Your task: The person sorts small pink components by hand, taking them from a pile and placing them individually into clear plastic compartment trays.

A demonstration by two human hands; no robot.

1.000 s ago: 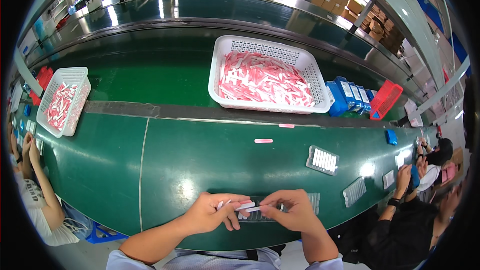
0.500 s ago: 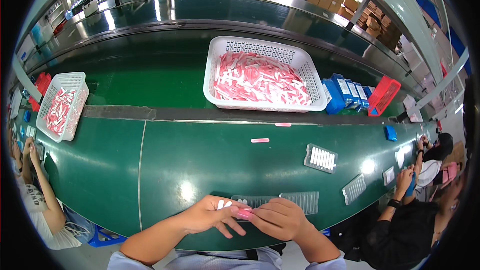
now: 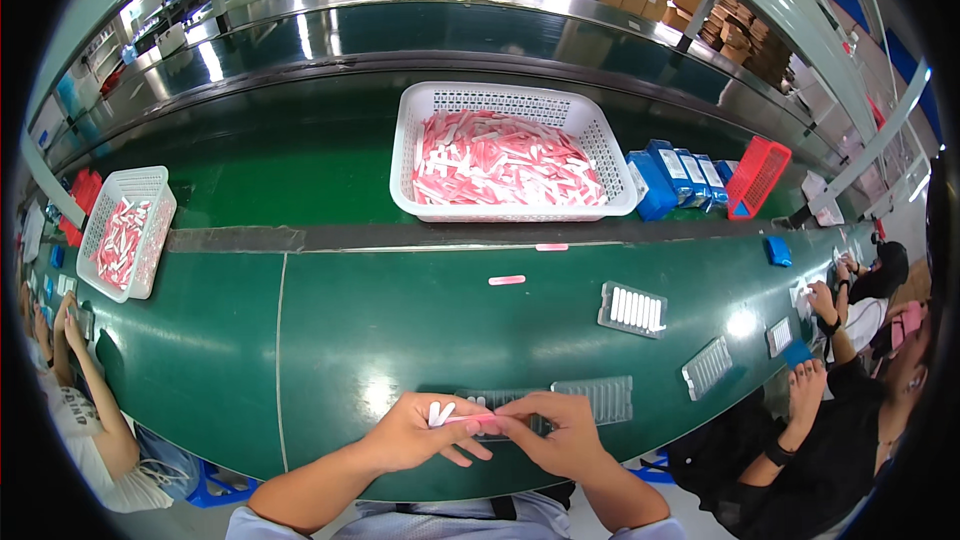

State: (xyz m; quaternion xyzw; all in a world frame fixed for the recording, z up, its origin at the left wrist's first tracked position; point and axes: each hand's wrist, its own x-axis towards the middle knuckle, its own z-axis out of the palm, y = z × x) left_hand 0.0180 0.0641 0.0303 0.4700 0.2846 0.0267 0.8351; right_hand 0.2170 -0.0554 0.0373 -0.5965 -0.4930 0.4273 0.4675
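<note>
Low in front of my body, my left hand (image 3: 412,430) pinches a flat pink strip (image 3: 476,420) between thumb and fingers. Two small white round-ended sticks (image 3: 440,414) poke up from between the fingers of that same hand. From the other side, my right hand (image 3: 562,434) grips the strip's right end with thumb and fingertips. Just beyond the hands lies a clear ribbed tray (image 3: 520,401), partly covered by them, with some white pieces at its left. Beside it on the right is another clear tray (image 3: 594,402) with slots.
A white basket (image 3: 402,165) heaped with pink and white strips stands behind, beside blue packs (image 3: 655,188) and a red basket (image 3: 762,175). A tray of white sticks (image 3: 634,326) and loose pink strips (image 3: 507,280) lie on the green table. Co-workers sit at both sides.
My right hand has turned, its thumb and forefinger now spread out along the strip, which shows longer and thinner between my hands. At right, a co-worker's hands have moved apart.
</note>
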